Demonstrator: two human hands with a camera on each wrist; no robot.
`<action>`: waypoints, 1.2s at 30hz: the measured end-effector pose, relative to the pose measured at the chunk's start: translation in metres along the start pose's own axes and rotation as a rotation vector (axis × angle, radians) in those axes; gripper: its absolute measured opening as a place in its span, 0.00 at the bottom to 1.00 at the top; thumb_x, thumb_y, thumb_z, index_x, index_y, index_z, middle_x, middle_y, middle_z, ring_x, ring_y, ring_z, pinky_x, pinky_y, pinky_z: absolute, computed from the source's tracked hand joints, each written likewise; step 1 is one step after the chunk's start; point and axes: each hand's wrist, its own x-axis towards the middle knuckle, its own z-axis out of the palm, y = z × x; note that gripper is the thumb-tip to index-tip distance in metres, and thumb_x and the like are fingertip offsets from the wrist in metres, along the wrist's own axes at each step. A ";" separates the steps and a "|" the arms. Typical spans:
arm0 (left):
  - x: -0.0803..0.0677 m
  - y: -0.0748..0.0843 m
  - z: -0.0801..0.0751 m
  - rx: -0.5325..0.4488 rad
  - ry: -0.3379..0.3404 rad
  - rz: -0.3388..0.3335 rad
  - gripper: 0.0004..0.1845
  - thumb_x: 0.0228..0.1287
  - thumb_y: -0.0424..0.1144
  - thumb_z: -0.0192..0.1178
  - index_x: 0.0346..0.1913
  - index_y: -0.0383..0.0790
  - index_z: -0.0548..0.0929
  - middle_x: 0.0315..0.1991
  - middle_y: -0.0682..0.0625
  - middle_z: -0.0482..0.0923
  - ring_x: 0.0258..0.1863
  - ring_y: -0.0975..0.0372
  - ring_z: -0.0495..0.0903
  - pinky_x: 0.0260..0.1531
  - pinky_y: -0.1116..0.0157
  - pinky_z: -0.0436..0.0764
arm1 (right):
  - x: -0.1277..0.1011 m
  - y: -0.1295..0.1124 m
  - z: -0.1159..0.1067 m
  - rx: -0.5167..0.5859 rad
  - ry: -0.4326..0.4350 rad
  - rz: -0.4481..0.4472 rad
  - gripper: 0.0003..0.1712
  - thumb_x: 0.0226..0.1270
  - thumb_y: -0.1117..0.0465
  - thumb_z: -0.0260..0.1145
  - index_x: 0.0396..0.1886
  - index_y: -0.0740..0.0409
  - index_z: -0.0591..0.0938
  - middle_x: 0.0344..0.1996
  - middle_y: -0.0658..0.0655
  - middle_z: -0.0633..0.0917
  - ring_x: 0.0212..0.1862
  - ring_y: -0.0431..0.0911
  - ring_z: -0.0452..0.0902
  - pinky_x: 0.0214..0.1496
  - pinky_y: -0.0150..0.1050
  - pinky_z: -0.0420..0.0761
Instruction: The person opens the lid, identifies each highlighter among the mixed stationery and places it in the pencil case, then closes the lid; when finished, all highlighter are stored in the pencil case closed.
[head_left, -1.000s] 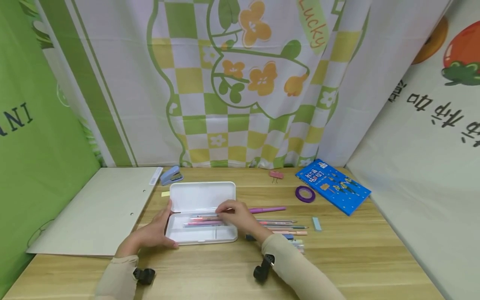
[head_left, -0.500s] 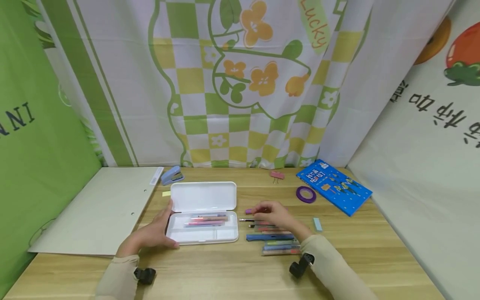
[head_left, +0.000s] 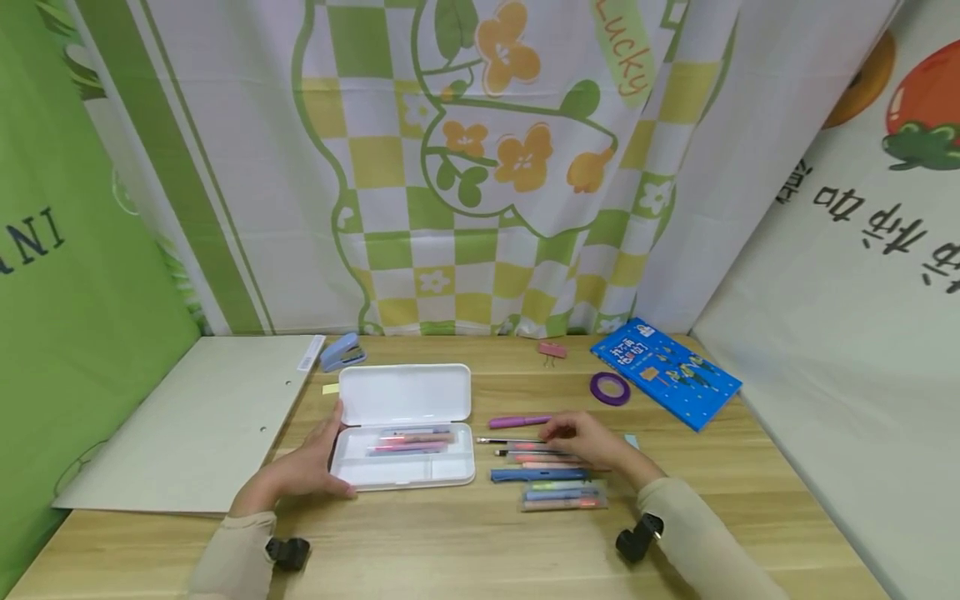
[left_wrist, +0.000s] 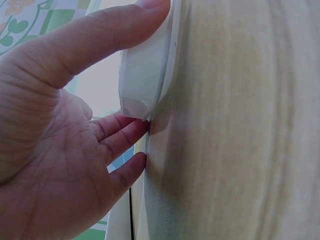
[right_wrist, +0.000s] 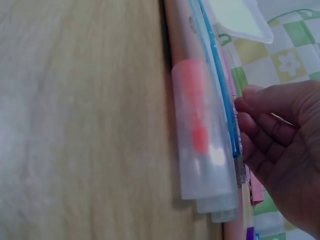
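Note:
An open white pencil case [head_left: 450, 472] lies on the table with several pens [head_left: 412, 442] in its rear compartment. My left hand [head_left: 311, 462] grips its left end, thumb along the front edge and fingers behind the corner; the left wrist view shows the thumb [left_wrist: 100, 40] on the case wall. To the right of the case, my right hand [head_left: 588, 440] is over a row of pens, its thumb and fingertips closed on a thin pencil [head_left: 510, 440], whose far part is hidden. Nearer me are a dark blue pen [head_left: 536, 475] and capped highlighters [head_left: 562, 496].
Behind the row lies a purple pen [head_left: 517, 422]. Farther back are a pink binder clip [head_left: 552, 350], purple tape roll [head_left: 610, 388] and blue book [head_left: 667, 372]. A light blue stapler [head_left: 342, 352] and large pale board [head_left: 195, 417] are at left.
My right hand has let go of pens inside the case and moved right to the row of pens. The left hand stays on the case.

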 end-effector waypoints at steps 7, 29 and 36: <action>0.001 -0.002 0.002 0.008 0.009 0.008 0.75 0.35 0.48 0.78 0.70 0.25 0.28 0.66 0.25 0.49 0.67 0.36 0.45 0.64 0.39 0.47 | 0.001 0.004 0.001 -0.142 -0.003 -0.056 0.07 0.62 0.68 0.64 0.37 0.57 0.85 0.35 0.50 0.85 0.37 0.39 0.77 0.40 0.34 0.78; -0.001 0.002 0.001 0.010 0.008 0.017 0.74 0.36 0.47 0.78 0.70 0.24 0.28 0.67 0.23 0.45 0.67 0.34 0.43 0.63 0.38 0.46 | 0.012 -0.016 0.004 0.129 0.008 0.023 0.10 0.64 0.60 0.65 0.42 0.57 0.86 0.43 0.56 0.84 0.42 0.45 0.76 0.43 0.36 0.76; -0.001 0.002 0.000 0.005 0.002 0.000 0.74 0.36 0.48 0.78 0.70 0.25 0.28 0.68 0.23 0.43 0.68 0.34 0.42 0.64 0.39 0.46 | 0.035 -0.047 0.026 0.234 -0.018 -0.032 0.11 0.65 0.64 0.63 0.44 0.64 0.85 0.44 0.60 0.84 0.40 0.45 0.77 0.40 0.34 0.77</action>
